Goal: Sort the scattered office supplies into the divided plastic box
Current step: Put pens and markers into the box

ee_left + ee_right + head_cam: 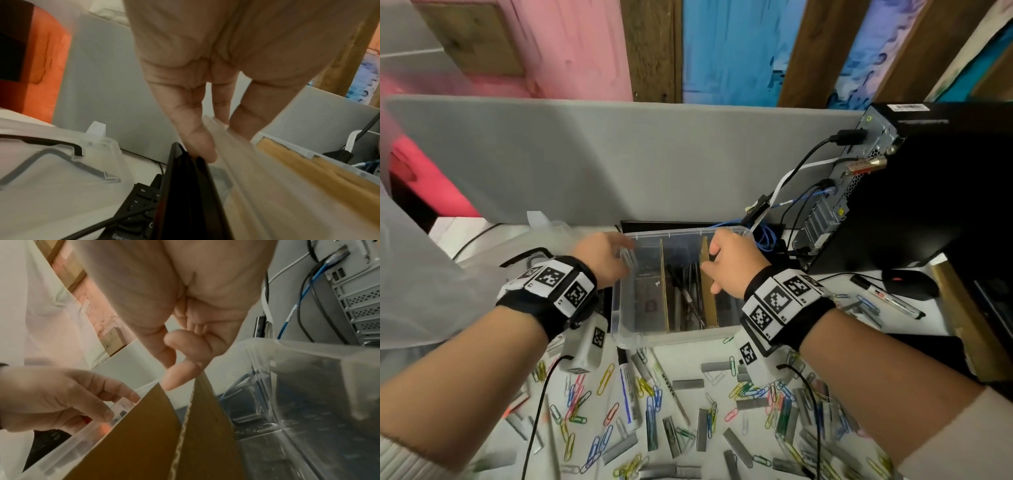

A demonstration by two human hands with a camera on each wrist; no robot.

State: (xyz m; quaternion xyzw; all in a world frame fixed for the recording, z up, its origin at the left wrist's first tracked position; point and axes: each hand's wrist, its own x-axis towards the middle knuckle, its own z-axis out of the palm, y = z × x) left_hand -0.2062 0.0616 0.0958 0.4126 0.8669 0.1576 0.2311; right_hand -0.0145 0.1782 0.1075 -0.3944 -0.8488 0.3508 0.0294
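- Plastic box [671,334]: clear, open-topped, standing on the white surface [726,390] against the grey partition [585,154], between the two hands.
- Cardboard dividers [664,274] split it into lengthwise compartments; dark pens [688,291] lie in the middle one.
- Left hand [602,257]: at the box's left wall, fingers on the inside and thumb [197,138] on the outside of the rim, gripping it.
- Right hand [732,260]: over the right divider [205,426], thumb and forefinger pinching its top edge.
- Paper clips [606,375], coloured, and grey staple strips [688,383] lie scattered on the surface near the box's front, with a marker [628,394] among them.
- Second marker [890,298] lies right of the box, beside a black mouse [911,282].
- Box lid [61,162] lies to the left, partly over a black keyboard [141,203].
- Computer tower [928,192], cables attached, stands at the right rear.
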